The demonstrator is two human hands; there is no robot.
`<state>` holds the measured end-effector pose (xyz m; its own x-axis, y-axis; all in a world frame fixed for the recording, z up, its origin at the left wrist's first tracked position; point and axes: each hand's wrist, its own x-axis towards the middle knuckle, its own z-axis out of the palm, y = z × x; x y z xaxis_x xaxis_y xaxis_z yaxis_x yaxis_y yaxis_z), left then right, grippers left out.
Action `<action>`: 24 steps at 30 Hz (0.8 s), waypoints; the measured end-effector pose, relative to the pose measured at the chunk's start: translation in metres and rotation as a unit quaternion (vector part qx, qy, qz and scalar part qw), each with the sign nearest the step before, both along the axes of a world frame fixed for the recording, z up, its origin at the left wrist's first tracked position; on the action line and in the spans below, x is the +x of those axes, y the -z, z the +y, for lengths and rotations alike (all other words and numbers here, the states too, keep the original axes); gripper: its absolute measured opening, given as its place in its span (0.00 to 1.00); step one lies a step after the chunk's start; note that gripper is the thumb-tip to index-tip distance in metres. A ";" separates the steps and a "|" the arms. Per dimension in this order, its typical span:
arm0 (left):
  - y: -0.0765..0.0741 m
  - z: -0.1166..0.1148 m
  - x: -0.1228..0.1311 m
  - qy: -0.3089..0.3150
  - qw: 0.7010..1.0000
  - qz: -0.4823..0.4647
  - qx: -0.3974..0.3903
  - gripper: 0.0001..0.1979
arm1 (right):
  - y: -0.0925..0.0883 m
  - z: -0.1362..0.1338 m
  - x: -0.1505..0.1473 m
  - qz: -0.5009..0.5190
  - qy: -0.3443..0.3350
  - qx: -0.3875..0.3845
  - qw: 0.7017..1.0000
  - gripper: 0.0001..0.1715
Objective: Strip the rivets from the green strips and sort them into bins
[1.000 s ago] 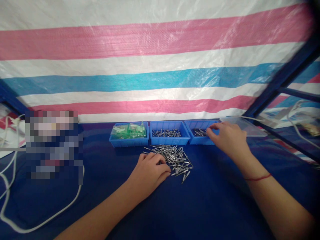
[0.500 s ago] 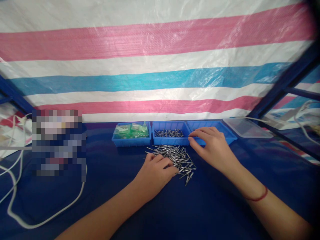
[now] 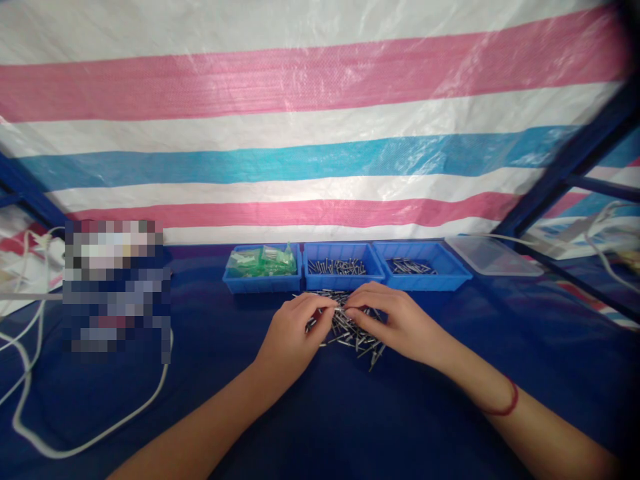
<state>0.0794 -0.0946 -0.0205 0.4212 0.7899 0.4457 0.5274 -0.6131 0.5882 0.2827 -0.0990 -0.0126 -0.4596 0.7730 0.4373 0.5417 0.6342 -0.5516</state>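
Note:
My left hand (image 3: 294, 331) and my right hand (image 3: 399, 323) meet above a loose pile of silver blind rivets (image 3: 357, 337) on the blue table. Thumb and fingers of each hand are pinched together, tip facing tip. Between the fingertips shows a small shiny piece that looks like a rivet (image 3: 339, 309), mostly covered by the fingers. Just behind the pile, the middle blue bin (image 3: 345, 280) holds many similar thin metal pieces. More of them lie in the right blue bin (image 3: 430, 282), fewer in number.
The left blue bin (image 3: 263, 285) contains green plastic packets (image 3: 265, 261). A translucent lid (image 3: 495, 257) lies at the back right. White cables (image 3: 55, 455) loop over the left side of the table (image 3: 320, 427). Behind stands a striped plastic sheet (image 3: 300, 160), with blue frame posts (image 3: 545, 167) beside it.
My right hand has come from the right bin down and left to the pile. My left hand has lifted slightly off the rivets, and both fingertips now meet at a small piece.

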 end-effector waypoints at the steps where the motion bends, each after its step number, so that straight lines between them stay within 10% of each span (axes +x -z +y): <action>1: 0.000 0.000 0.000 -0.003 1.000 -0.011 -0.009 0.06 | 0.001 0.000 -0.001 0.019 0.005 -0.014 1.000 0.09; 24: 0.002 -0.005 0.009 0.054 0.996 0.000 -0.076 0.06 | 0.003 -0.010 -0.015 0.157 0.053 -0.067 0.984 0.08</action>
